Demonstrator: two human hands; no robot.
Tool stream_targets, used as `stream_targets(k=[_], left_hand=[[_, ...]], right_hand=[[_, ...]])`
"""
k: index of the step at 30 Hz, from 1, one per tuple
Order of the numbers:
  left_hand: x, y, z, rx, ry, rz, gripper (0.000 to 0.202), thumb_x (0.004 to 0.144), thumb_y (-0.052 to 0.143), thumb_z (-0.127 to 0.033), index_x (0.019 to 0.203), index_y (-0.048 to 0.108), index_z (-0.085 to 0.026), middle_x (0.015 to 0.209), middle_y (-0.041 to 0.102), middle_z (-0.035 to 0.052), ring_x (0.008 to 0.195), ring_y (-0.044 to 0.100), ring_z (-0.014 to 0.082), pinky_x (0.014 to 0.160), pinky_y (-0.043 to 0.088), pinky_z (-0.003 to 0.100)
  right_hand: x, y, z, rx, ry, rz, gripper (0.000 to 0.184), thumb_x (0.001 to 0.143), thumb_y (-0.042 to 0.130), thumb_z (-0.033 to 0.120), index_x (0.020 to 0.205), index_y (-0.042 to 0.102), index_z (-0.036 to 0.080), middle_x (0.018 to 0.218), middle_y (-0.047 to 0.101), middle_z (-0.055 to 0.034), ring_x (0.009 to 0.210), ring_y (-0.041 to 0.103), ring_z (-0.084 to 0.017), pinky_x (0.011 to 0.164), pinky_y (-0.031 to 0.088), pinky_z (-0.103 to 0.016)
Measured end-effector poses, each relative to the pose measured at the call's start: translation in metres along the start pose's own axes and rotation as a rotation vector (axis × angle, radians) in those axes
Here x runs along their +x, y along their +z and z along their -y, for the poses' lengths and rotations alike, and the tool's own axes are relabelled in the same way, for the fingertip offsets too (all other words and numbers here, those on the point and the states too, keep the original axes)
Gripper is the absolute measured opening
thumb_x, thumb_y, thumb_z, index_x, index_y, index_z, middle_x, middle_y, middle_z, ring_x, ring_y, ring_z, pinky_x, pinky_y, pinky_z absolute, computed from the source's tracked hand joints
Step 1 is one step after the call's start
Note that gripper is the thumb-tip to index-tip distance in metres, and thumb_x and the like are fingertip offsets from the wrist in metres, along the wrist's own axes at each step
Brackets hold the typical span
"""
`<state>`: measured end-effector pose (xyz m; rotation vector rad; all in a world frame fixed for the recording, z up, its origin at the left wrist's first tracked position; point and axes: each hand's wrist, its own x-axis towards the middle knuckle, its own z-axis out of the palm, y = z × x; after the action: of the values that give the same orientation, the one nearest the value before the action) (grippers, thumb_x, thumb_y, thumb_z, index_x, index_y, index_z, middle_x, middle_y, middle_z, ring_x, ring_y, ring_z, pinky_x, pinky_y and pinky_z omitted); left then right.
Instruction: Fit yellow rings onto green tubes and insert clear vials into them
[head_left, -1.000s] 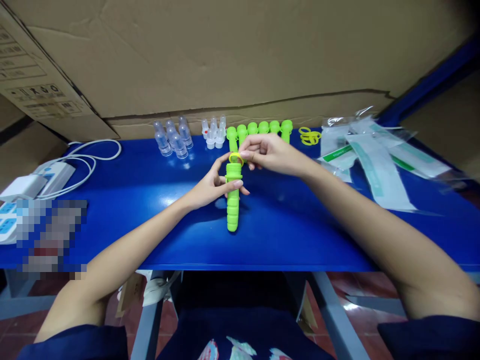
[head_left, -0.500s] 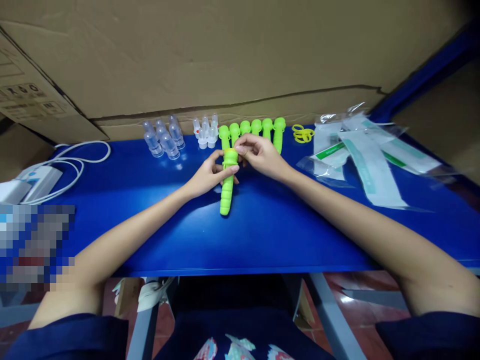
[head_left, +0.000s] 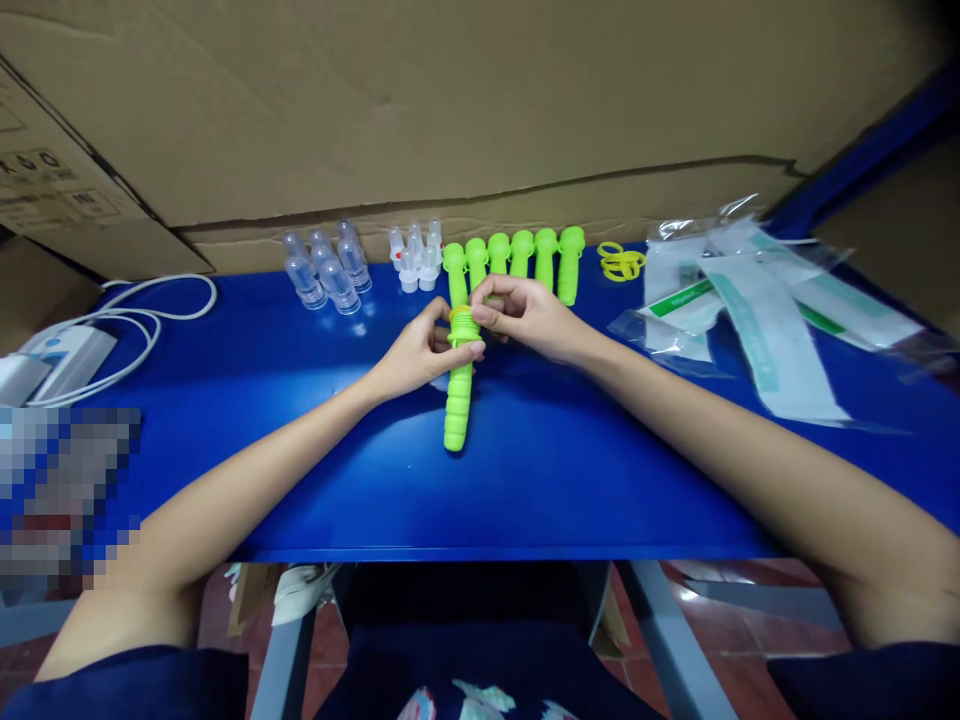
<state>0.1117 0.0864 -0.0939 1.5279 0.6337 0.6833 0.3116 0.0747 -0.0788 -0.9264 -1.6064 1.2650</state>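
My left hand point(head_left: 412, 355) is closed around a lime-green ribbed tube point(head_left: 457, 410), thumb across its front just below the collar. The tube's threaded neck points away from me, and its rounded end towards me. At the mouth of the neck sits a thin yellow ring point(head_left: 458, 311). My right hand point(head_left: 534, 318) pinches at the right side of this ring, thumb and index finger together; its other fingers are curled and partly hidden. Behind my hands stands a row of several green capped tubes point(head_left: 546, 262). More yellow rings point(head_left: 622, 264) lie to their right.
Clear plastic bottles point(head_left: 341, 285) and small white-based clear parts point(head_left: 409, 272) stand at the back left. Plastic-wrapped packets point(head_left: 772, 340) lie on the right. A white cable point(head_left: 154, 325) loops beside a white box point(head_left: 82, 360) on the left. Cardboard point(head_left: 450, 110) walls the blue table's back.
The green tube's neck and both hands sit slightly lower in view, with the neck's threads showing more plainly below the yellow ring. My grips look the same; the whole view has shifted a little.
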Motion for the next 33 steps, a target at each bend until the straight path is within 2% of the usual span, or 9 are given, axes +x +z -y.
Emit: stream_targets(k=[3, 6, 9, 13, 17, 22, 26, 33], left_hand=[[-0.001, 0.001, -0.001, -0.013, 0.001, 0.001, 0.07, 0.07, 0.091, -0.061, 0.091, 0.035, -0.025, 0.082, 0.077, 0.0019, 0.065, 0.076, 0.0213, 0.062, 0.062, 0.035], [-0.002, 0.001, -0.002, -0.011, -0.013, 0.011, 0.07, 0.071, 0.09, -0.063, 0.091, 0.034, -0.026, 0.073, 0.076, -0.0002, 0.059, 0.076, 0.0243, 0.055, 0.06, 0.035], [-0.002, 0.001, -0.003, -0.028, -0.037, 0.03, 0.071, 0.073, 0.088, -0.065, 0.092, 0.032, -0.027, 0.065, 0.074, -0.0016, 0.053, 0.074, 0.0248, 0.049, 0.058, 0.034], [-0.004, 0.001, -0.005, -0.051, -0.069, 0.043, 0.073, 0.07, 0.09, -0.063, 0.098, 0.033, -0.027, 0.066, 0.075, -0.002, 0.052, 0.074, 0.024, 0.049, 0.06, 0.033], [-0.004, 0.001, -0.005, -0.057, -0.09, 0.039, 0.074, 0.071, 0.089, -0.063, 0.108, 0.037, -0.026, 0.066, 0.075, -0.0032, 0.053, 0.075, 0.0219, 0.052, 0.06, 0.03], [-0.007, 0.002, -0.005, -0.062, -0.032, -0.009, 0.078, 0.072, 0.088, -0.063, 0.12, 0.039, -0.025, 0.067, 0.074, -0.0047, 0.052, 0.073, 0.0216, 0.053, 0.061, 0.033], [-0.013, 0.006, -0.005, 0.024, 0.046, -0.104, 0.069, 0.08, 0.085, -0.057, 0.125, 0.043, -0.026, 0.066, 0.073, -0.0043, 0.052, 0.073, 0.0217, 0.053, 0.059, 0.033], [-0.02, 0.008, -0.007, 0.066, 0.068, -0.144, 0.065, 0.082, 0.084, -0.053, 0.128, 0.048, -0.025, 0.068, 0.075, -0.0025, 0.055, 0.074, 0.0188, 0.053, 0.055, 0.027]], right_hand=[[0.004, -0.002, -0.005, 0.091, 0.004, 0.02, 0.064, 0.061, 0.096, 0.066, 0.084, 0.057, 0.02, 0.066, 0.055, 0.0043, 0.055, 0.04, -0.007, 0.049, 0.027, -0.022], [0.005, -0.001, -0.007, 0.14, -0.023, -0.013, 0.062, 0.06, 0.099, 0.06, 0.081, 0.058, 0.018, 0.066, 0.051, 0.0053, 0.054, 0.037, -0.005, 0.048, 0.022, -0.021], [0.005, 0.001, -0.006, 0.21, 0.02, -0.066, 0.062, 0.06, 0.099, 0.058, 0.081, 0.058, 0.017, 0.068, 0.051, 0.0047, 0.055, 0.036, -0.005, 0.046, 0.02, -0.02], [0.006, 0.003, -0.004, 0.286, 0.105, -0.127, 0.059, 0.058, 0.1, 0.053, 0.082, 0.062, 0.016, 0.072, 0.057, 0.0021, 0.055, 0.038, -0.005, 0.043, 0.02, -0.019], [0.004, 0.003, -0.002, 0.291, 0.133, -0.109, 0.059, 0.059, 0.1, 0.054, 0.083, 0.063, 0.015, 0.072, 0.059, 0.0014, 0.054, 0.038, -0.004, 0.043, 0.023, -0.019], [0.003, 0.002, -0.004, 0.249, 0.063, -0.079, 0.058, 0.063, 0.098, 0.057, 0.084, 0.061, 0.017, 0.069, 0.055, 0.0044, 0.053, 0.037, -0.004, 0.043, 0.025, -0.019], [0.002, 0.0, -0.005, 0.185, -0.005, -0.066, 0.057, 0.065, 0.097, 0.059, 0.083, 0.06, 0.019, 0.068, 0.053, 0.0055, 0.053, 0.039, -0.005, 0.044, 0.029, -0.02], [-0.001, 0.0, 0.007, 0.1, -0.084, -0.071, 0.057, 0.061, 0.098, 0.059, 0.08, 0.062, 0.02, 0.072, 0.055, 0.0029, 0.055, 0.04, -0.006, 0.046, 0.023, -0.022]])
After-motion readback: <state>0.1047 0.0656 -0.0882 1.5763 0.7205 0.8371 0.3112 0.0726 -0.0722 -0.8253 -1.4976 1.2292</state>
